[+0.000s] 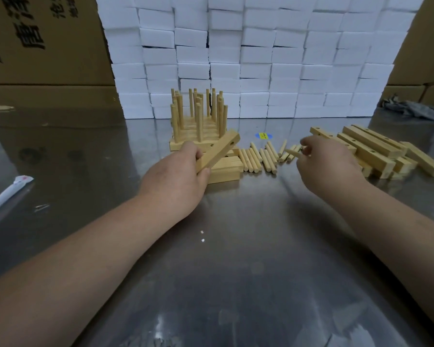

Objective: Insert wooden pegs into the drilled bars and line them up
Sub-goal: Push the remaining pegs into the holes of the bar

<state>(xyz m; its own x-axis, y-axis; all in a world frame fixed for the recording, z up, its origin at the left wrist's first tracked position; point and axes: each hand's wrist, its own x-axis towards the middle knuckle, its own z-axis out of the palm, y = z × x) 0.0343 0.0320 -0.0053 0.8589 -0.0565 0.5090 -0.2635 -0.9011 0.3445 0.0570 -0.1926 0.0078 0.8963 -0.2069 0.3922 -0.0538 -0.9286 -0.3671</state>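
My left hand (176, 179): fingers clamped on drilled bar (218, 151), tilted, just in front of pegged bars (198, 131). My right hand (326, 161): fingers pinching peg (291, 152), right of pegged bars.

The left hand (178, 176) is covering the near end of the bar (218, 152) it is gripping, its fingertips disappearing behind the wood; that bar is hiding part of the flat bars (226, 169) lying under it; the right hand (323, 159) is blurring at the fingertips where it is pinching a peg (292, 152), and is masking the near end of the pile of bars (376, 151); the pegged bars (198, 121) are screening one another, so their rows are defying a count; both forearms are running off the bottom edge; the cardboard box (35, 33) is losing its print to the top edge; the white tube (8, 196) is slipping past the left edge; the sticker (262, 135) is showing lettering too small to read; the grey heap (411, 108) is reading only as a crumpled shape.
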